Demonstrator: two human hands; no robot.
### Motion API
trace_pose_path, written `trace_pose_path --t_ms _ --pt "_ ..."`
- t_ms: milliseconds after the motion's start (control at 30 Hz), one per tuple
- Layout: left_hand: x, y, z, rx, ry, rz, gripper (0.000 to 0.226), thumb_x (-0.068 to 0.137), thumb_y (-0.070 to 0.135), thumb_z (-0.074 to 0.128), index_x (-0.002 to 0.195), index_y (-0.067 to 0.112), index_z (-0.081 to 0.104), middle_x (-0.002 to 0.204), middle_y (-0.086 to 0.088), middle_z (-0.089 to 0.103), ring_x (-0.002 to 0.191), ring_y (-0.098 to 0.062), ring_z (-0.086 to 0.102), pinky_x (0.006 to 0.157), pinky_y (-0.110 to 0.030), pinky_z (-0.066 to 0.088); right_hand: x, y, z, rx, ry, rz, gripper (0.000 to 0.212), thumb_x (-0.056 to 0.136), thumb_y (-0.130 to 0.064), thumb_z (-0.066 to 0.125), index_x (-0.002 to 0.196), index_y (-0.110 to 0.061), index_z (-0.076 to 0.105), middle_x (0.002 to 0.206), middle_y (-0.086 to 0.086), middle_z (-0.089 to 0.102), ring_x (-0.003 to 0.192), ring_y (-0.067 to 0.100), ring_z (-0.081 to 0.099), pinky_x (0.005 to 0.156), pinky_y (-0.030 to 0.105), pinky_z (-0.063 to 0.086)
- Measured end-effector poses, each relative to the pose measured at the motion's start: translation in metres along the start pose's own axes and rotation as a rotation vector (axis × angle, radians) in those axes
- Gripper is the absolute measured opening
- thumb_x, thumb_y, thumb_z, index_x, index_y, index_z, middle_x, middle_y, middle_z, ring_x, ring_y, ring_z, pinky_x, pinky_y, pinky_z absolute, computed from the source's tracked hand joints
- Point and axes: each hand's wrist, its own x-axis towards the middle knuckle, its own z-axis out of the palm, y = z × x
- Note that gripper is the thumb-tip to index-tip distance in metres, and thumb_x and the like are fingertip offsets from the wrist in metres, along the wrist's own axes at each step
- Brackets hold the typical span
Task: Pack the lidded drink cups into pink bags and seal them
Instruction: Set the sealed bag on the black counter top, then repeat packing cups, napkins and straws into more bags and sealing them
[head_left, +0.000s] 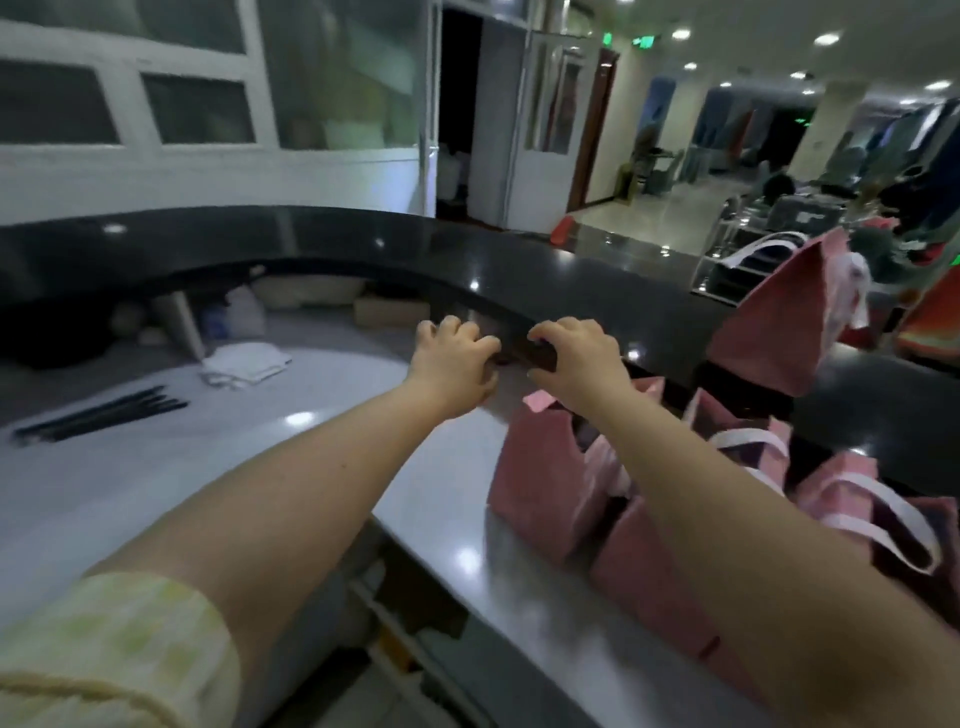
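Head view: the left hand (457, 364) and right hand (576, 358) reach forward close together, fingers curled onto a small dark object (519, 354) between them at the edge of the black ledge (519, 260); blur hides what it is. Pink bags (540, 483) stand open on the grey counter (311, 467) under the right forearm, and one more bag (779, 322) sits up on the ledge.

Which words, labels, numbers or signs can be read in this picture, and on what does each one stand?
No text is readable.
The green lit signs near the ceiling: too blurred to read.
The pink paper bags: no print shows.
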Motion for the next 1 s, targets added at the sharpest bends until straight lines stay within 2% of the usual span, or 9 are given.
trace_pose_path --t_ms 267,400,533,733,867,1000 --pt "-0.131 -0.170 -0.039 0.158 -0.062 -0.373 0.045 0.091 0.047 0.047 0.131 0.029 0.049 0.131 -0.004 0.051 0.120 -0.030 0.042 0.096 -0.044 0.031 0.040 -0.176 0.032 0.042 -0.115 -0.322 0.051 0.088 -0.039 0.063 0.135 -0.029 0.046 0.136 0.002 0.048 0.127 0.030 0.037 0.102 0.044 0.033" --pt "-0.183 -0.222 -0.049 0.203 -0.082 -0.456 0.043 0.091 0.046 0.047 0.131 0.030 0.049 0.128 -0.003 0.052 0.117 -0.030 0.043 0.094 -0.042 0.032 0.044 -0.256 0.047 0.018 -0.124 -0.426 0.052 0.089 -0.038 0.062 0.137 -0.029 0.044 0.139 0.003 0.046 0.130 0.029 0.036 0.104 0.045 0.031" --pt "-0.213 -0.259 -0.048 0.192 -0.092 -0.493 0.043 0.091 0.048 0.046 0.131 0.031 0.048 0.126 -0.002 0.052 0.115 -0.028 0.045 0.091 -0.041 0.035 0.040 -0.306 0.070 0.002 -0.123 -0.446 0.048 0.089 -0.033 0.061 0.134 -0.030 0.047 0.137 0.001 0.049 0.128 0.028 0.038 0.101 0.043 0.030" --pt "-0.200 -0.276 -0.039 0.164 -0.057 -0.322 0.045 0.091 0.046 0.047 0.133 0.029 0.047 0.125 -0.001 0.052 0.115 -0.025 0.045 0.092 -0.041 0.033 0.041 -0.318 0.092 -0.058 -0.039 -0.367 0.039 0.089 -0.021 0.056 0.128 -0.026 0.051 0.126 0.001 0.054 0.122 0.028 0.041 0.104 0.042 0.027" --pt "-0.157 -0.263 -0.034 0.080 -0.041 -0.146 0.046 0.091 0.044 0.049 0.134 0.028 0.048 0.126 -0.001 0.051 0.118 -0.026 0.043 0.094 -0.041 0.031 0.044 -0.281 0.087 -0.131 -0.016 -0.227 0.037 0.090 -0.016 0.053 0.126 -0.025 0.051 0.124 0.002 0.054 0.119 0.029 0.042 0.105 0.042 0.026" --pt "-0.111 -0.227 -0.025 -0.003 -0.009 0.023 0.048 0.093 0.044 0.049 0.137 0.028 0.045 0.132 -0.001 0.048 0.125 -0.026 0.038 0.096 -0.042 0.029 0.030 -0.227 0.071 -0.186 -0.013 -0.039 0.042 0.090 -0.023 0.056 0.131 -0.025 0.047 0.128 0.002 0.053 0.121 0.028 0.042 0.104 0.042 0.027"
